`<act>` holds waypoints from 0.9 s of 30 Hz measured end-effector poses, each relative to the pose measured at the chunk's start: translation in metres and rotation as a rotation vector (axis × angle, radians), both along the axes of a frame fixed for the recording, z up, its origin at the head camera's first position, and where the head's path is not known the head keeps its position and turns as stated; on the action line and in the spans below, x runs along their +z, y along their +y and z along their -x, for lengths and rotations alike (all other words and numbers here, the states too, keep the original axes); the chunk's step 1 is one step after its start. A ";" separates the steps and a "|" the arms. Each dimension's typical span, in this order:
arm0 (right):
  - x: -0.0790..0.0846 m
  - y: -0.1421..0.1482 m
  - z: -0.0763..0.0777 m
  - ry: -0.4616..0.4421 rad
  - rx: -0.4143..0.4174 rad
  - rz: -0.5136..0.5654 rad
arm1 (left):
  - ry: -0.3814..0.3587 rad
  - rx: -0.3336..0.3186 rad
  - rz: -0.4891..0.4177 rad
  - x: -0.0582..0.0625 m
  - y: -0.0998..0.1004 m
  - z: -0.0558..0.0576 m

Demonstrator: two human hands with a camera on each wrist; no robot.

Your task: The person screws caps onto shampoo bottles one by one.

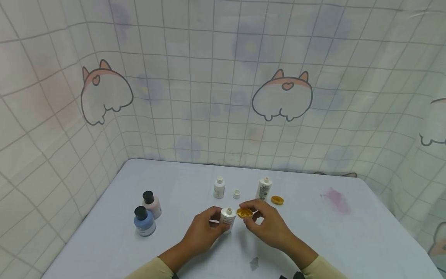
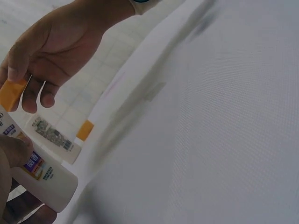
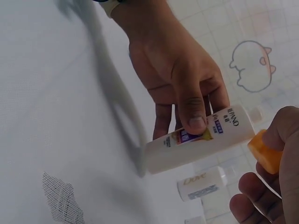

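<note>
My left hand grips a small white shampoo-type bottle, fingers round one side and thumb across its printed label. The bottle's narrow neck is bare. Beside that neck, my right hand pinches a yellow-orange cap between thumb and fingers, its hollow side showing in the head view. In the right wrist view the cap is just off the neck of the bottle, which leans. Behind the right hand stands a second white bottle with a bare neck, and another yellow cap lies near it.
A smaller uncapped white bottle, marked Dove in the right wrist view, stands behind the hands, with a small white cap beside it. At the left are a blue bottle and a pink bottle, both black-capped. A patterned curtain surrounds the table.
</note>
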State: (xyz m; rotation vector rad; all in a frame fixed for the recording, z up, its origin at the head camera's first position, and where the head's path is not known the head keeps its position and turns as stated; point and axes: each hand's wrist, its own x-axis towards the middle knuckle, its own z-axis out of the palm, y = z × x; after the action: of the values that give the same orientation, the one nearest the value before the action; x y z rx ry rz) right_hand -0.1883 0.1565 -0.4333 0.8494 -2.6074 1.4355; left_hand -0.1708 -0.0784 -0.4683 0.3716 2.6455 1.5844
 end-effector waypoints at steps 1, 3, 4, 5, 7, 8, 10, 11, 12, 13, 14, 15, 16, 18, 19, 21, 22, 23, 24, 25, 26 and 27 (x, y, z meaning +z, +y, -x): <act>0.000 0.000 0.000 0.003 0.002 0.005 | 0.002 -0.001 0.000 0.000 0.000 0.000; 0.001 0.000 0.000 0.001 0.002 0.008 | 0.004 0.001 0.001 0.000 0.000 0.000; 0.001 0.000 0.000 0.003 0.002 0.007 | 0.005 0.001 0.000 0.001 0.000 -0.001; 0.001 0.000 0.000 0.003 0.002 0.005 | 0.003 0.002 -0.001 0.001 0.000 -0.001; 0.001 0.000 0.000 0.003 0.003 0.006 | -0.002 0.002 0.001 0.000 0.001 -0.001; 0.001 0.000 0.000 0.003 0.004 0.007 | -0.005 0.003 0.002 0.000 0.001 -0.001; 0.001 0.000 0.001 0.006 0.006 0.013 | -0.011 0.001 0.000 0.000 0.002 -0.001; 0.001 0.000 0.001 0.009 0.006 0.016 | -0.015 -0.001 -0.001 0.000 0.002 -0.001; 0.001 0.000 0.001 0.011 0.008 0.020 | -0.019 -0.003 -0.002 0.000 0.002 -0.001; 0.001 0.000 0.001 0.012 0.006 0.022 | -0.022 -0.004 -0.003 0.000 0.003 -0.001; 0.001 0.000 0.001 0.014 0.003 0.023 | -0.026 -0.005 -0.005 0.000 0.003 -0.001; 0.001 0.000 0.001 0.016 0.000 0.022 | -0.029 -0.006 -0.007 0.000 0.003 -0.001; 0.001 0.000 0.001 0.012 -0.006 0.020 | -0.031 -0.006 -0.009 0.000 0.003 -0.001; 0.001 0.000 0.001 -0.005 -0.023 0.014 | -0.035 -0.004 -0.010 0.000 0.004 -0.002; 0.001 0.000 0.001 -0.019 -0.032 0.013 | -0.035 -0.003 -0.012 0.000 0.004 -0.002; 0.002 -0.001 0.000 -0.050 -0.054 0.011 | -0.034 -0.002 -0.017 0.000 0.004 -0.002; 0.002 -0.002 0.000 -0.069 -0.067 0.012 | -0.034 -0.001 -0.018 0.000 0.004 -0.002; 0.003 -0.003 0.000 -0.083 -0.077 0.014 | -0.034 0.000 -0.018 0.000 0.004 -0.002; 0.003 -0.003 0.000 -0.093 -0.085 0.017 | -0.033 0.001 -0.018 0.000 0.004 -0.002; 0.003 -0.004 0.000 -0.103 -0.091 0.020 | -0.034 0.001 -0.019 0.000 0.004 -0.002; 0.003 -0.004 0.000 -0.106 -0.099 0.020 | -0.034 0.000 -0.018 0.000 0.004 -0.002; 0.003 -0.004 0.000 -0.108 -0.103 0.024 | -0.034 0.000 -0.019 0.000 0.004 -0.002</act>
State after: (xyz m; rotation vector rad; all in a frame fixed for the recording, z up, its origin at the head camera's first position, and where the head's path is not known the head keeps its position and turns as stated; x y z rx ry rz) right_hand -0.1881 0.1529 -0.4300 0.6422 -2.6610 1.5217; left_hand -0.1692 -0.0745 -0.4688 0.3414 2.6070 1.6025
